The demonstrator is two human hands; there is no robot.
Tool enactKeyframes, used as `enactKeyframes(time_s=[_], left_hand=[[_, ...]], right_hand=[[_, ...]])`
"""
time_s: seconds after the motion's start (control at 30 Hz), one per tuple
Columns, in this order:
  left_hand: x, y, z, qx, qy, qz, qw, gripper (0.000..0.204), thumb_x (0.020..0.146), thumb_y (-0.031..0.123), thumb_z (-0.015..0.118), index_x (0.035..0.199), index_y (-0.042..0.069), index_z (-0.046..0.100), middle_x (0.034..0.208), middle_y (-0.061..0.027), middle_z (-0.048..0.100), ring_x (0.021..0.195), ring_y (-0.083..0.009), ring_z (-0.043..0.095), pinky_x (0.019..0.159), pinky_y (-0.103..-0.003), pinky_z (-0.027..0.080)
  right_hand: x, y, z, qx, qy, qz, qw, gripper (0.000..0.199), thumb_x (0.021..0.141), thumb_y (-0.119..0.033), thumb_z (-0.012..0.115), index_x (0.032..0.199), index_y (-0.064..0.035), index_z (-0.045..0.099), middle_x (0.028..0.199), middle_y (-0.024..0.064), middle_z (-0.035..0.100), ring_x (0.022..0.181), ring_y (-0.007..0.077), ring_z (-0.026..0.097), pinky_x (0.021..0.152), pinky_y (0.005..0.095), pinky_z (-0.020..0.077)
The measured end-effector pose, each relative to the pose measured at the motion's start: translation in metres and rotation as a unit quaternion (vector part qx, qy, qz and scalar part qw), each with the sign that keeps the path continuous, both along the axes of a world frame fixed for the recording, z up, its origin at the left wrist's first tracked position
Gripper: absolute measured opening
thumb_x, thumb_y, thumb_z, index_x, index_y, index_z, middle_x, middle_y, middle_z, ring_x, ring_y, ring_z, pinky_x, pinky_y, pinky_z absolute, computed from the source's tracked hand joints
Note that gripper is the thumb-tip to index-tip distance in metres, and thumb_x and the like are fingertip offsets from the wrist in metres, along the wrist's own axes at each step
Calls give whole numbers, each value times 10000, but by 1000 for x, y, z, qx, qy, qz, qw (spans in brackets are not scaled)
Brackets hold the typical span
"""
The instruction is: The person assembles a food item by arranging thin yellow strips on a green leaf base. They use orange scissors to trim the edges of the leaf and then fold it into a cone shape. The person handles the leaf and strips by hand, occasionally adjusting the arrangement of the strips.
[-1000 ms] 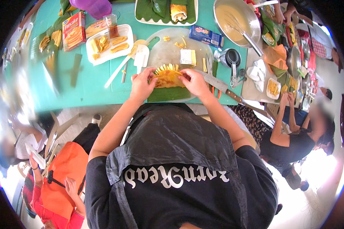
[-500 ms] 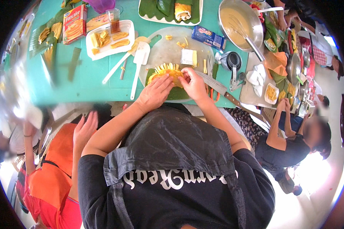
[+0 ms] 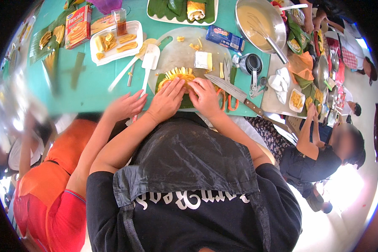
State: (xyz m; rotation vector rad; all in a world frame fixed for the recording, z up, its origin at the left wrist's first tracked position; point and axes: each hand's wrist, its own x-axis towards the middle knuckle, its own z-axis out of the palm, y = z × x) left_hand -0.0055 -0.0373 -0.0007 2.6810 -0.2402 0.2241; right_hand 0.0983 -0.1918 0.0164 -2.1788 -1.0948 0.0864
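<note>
I have the left hand [image 3: 169, 99] flat, fingers together, on the wrap [image 3: 182, 78] | right hand [image 3: 205, 95] curled at its right end; pinching or not, I can't tell | leaf [image 3: 187, 102] showing between both hands | co-worker's hand [image 3: 126, 105] left of my left | knife [image 3: 229, 87] right of my right | pale block [image 3: 203, 61] beyond
</note>
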Motion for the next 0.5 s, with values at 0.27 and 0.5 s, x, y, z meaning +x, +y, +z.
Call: enactKeyframes(time_s=[0.27, 0.5], left_hand=[[-1, -3, 3, -20, -8, 15, 1000, 381, 808, 131, 592, 1173, 25, 568, 1342, -136, 464, 1280, -289, 417, 1045, -423, 348], [-16, -5, 19, -64, -15, 94, 993, 365, 785, 80, 616, 1147, 42, 580, 1287, -123, 507, 1226, -290, 459, 1022, -419, 374]], right_hand=[[1, -5, -2, 15, 12, -19, 1000, 267, 719, -32, 656, 984, -40, 632, 984, 98, 566, 895, 295, 549, 760, 383, 465], [5, -25, -5, 23, 39, -75, 996, 256, 756, -29, 649, 1010, -38, 627, 1013, 123, 560, 939, 306, 550, 786, 390, 461]])
